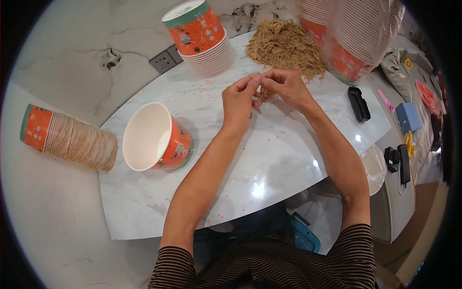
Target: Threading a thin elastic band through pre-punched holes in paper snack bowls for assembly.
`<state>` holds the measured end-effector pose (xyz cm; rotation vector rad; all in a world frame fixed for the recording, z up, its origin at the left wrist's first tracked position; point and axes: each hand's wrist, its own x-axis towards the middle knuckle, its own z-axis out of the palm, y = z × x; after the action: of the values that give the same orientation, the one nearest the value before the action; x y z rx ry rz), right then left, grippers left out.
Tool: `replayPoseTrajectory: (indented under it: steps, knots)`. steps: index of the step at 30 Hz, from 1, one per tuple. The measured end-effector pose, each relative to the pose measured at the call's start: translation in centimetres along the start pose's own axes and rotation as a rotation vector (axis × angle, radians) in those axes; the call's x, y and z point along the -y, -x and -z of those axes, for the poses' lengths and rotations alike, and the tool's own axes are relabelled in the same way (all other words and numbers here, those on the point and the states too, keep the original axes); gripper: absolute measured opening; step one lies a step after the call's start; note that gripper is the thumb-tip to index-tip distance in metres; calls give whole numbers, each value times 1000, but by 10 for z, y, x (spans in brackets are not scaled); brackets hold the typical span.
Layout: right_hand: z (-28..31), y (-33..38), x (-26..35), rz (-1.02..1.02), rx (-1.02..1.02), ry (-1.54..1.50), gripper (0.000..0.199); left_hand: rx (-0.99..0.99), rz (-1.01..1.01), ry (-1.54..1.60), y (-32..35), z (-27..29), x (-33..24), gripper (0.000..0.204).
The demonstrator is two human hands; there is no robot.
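Note:
Over the far middle of the table my left hand (237, 101) and my right hand (287, 87) meet, thumbs and fingertips pinched together. A thin pale strand seems to poke out by the left fingertips. Under the right hand a small tan bunch of strands (266, 96) shows, partly hidden by the fingers. Just beyond the hands lies a large heap of tan, stringy strands (284, 47). To the left of my left forearm, a single orange paper tub (179, 147) with a green base is tilted in view, its white inside showing.
Stacked orange paper tubs (202, 36) stand at the back, and another tub stack (72, 137) is at the left. Plastic-wrapped tubs (361, 36) are at back right. A black case (358, 103) lies on the marble-patterned table (269, 168), among scattered orange specks.

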<state>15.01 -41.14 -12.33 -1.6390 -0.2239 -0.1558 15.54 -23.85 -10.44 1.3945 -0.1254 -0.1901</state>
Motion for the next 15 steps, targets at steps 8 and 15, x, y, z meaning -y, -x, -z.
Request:
replayPoseTrajectory:
  steps: [8,15]
  knots:
    - [-9,1,7,47,13,242,23,-34,-9,101,3,26,1,28]
    - [59,-70,-30,550,-360,965,51,52,-2,372,11,49,7,29]
